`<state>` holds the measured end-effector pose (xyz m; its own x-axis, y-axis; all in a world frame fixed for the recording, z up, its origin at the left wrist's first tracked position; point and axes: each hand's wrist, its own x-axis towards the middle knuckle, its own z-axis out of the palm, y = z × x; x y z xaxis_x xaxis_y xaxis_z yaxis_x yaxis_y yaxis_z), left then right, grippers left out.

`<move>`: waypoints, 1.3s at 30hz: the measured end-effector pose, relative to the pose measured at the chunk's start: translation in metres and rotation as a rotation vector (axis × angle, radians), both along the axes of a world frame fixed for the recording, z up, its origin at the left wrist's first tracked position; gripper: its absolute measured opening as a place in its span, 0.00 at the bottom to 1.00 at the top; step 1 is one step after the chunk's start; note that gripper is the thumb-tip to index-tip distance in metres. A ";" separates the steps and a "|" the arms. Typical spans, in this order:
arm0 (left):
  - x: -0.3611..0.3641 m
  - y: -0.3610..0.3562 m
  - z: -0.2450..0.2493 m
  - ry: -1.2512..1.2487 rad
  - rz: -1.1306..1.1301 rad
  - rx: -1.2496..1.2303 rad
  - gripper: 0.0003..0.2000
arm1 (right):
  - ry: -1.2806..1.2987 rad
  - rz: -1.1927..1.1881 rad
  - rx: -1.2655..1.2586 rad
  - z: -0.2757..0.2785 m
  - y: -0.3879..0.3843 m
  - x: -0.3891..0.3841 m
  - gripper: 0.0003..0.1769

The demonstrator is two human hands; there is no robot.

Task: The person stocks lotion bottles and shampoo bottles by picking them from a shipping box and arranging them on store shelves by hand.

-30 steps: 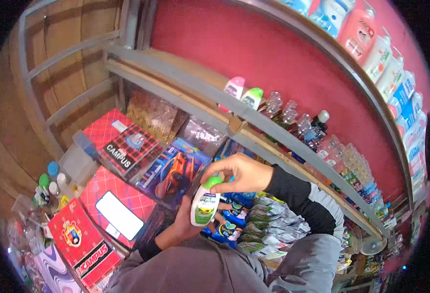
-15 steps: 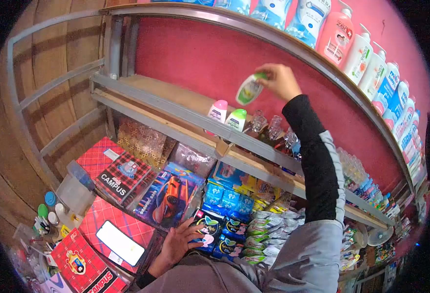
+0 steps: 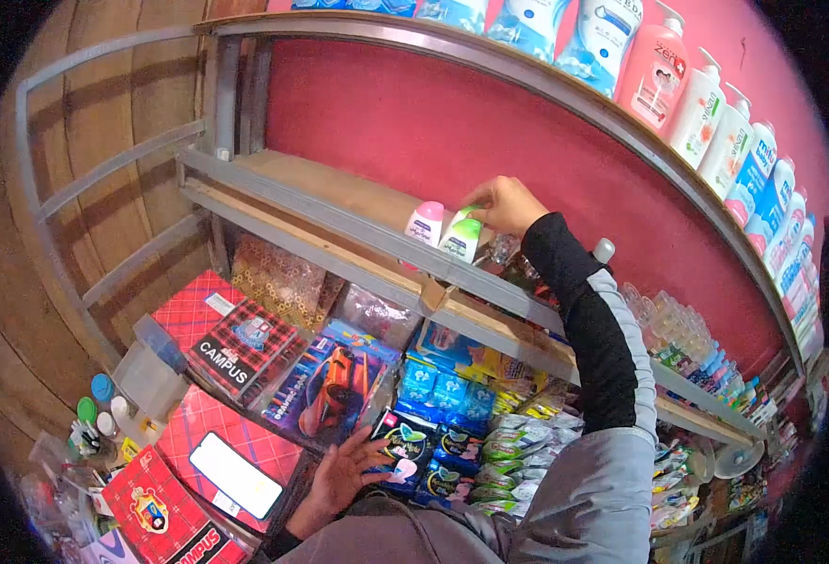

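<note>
My right hand [image 3: 508, 204] reaches over the middle shelf, fingers closed on the green cap of a small white bottle [image 3: 472, 211]. Most of that bottle is hidden behind a similar green-capped bottle [image 3: 458, 239] on the shelf. Just left of them stands a pink-capped bottle [image 3: 424, 226]. Down below, my left hand [image 3: 344, 475] holds nothing and has its fingers spread, next to dark blue packs [image 3: 403, 449]. A lit phone [image 3: 236, 475] lies on red plaid books to its left.
A metal rail [image 3: 358, 221] runs along the shelf's front. Glass bottles [image 3: 504, 247] stand right of my right hand. Overhead, the upper shelf [image 3: 414, 38] carries pump bottles and pouches. Campus books [image 3: 236, 350], a drawing book [image 3: 330, 385] and sachets [image 3: 518, 451] lie below.
My right hand has lowered the green-capped bottle from above the shelf to behind the bottle standing there. My left hand stays in nearly the same place.
</note>
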<state>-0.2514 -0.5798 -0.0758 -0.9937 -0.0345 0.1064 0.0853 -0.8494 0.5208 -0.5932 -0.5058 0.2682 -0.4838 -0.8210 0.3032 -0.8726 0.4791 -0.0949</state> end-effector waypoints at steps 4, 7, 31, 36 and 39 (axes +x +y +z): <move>-0.001 0.000 -0.001 0.007 -0.004 0.007 0.34 | 0.008 0.042 0.013 -0.005 0.000 -0.008 0.13; -0.002 0.000 -0.006 0.003 -0.006 0.007 0.34 | 0.002 0.041 0.024 -0.006 0.000 -0.008 0.12; -0.101 0.061 0.001 0.156 -0.264 0.247 0.28 | 0.486 0.151 -0.343 0.004 0.081 0.108 0.13; -0.084 0.098 -0.001 0.027 -0.424 0.201 0.31 | 0.511 -0.053 -0.256 -0.052 0.160 0.208 0.16; -0.069 0.131 0.006 0.061 -0.567 0.191 0.32 | 0.326 -0.196 -0.478 -0.112 0.230 0.264 0.13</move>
<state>-0.3206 -0.4491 -0.0699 -0.8552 0.4749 0.2077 -0.3836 -0.8494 0.3624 -0.3288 -0.2761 0.1559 -0.4327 -0.4623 0.7740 -0.7925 0.6044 -0.0821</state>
